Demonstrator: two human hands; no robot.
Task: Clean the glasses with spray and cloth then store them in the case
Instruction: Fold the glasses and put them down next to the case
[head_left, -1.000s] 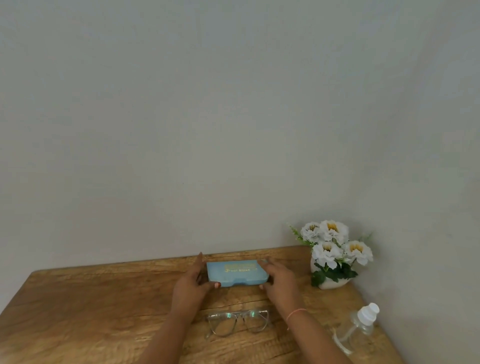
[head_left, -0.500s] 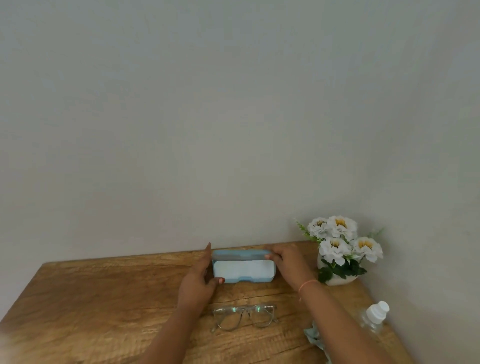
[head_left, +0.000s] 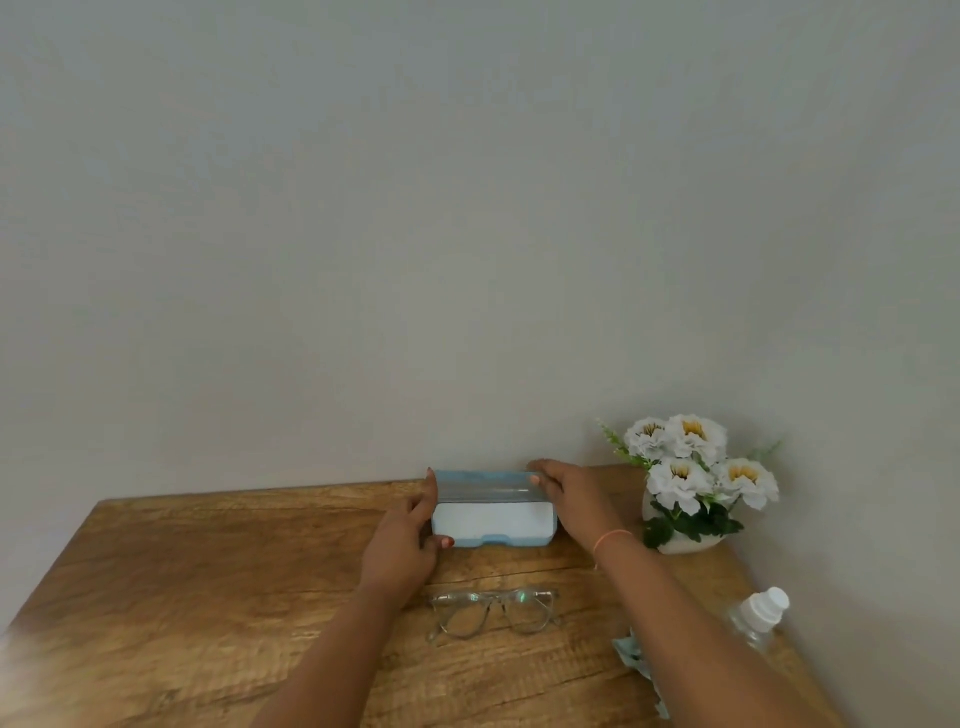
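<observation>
A light blue glasses case (head_left: 492, 522) lies open at the far edge of the wooden table (head_left: 208, 597), its lid tipped back toward the wall and its pale lining showing. My left hand (head_left: 402, 545) grips the case's left end. My right hand (head_left: 569, 493) holds the right end, fingers on the raised lid. Clear-framed glasses (head_left: 493, 610) rest on the table just in front of the case, between my forearms. A pale blue cloth (head_left: 636, 654) peeks out beside my right forearm. The spray bottle (head_left: 758, 616) with a white cap lies at the right edge.
A white pot of white flowers (head_left: 685, 483) stands in the back right corner, close to my right hand. A plain wall runs behind the table and along its right side. Bare wood stretches to the left of my left arm.
The case was shut with its printed lid facing up; both hands have swung the lid back and it now stands open. The cloth has come into view.
</observation>
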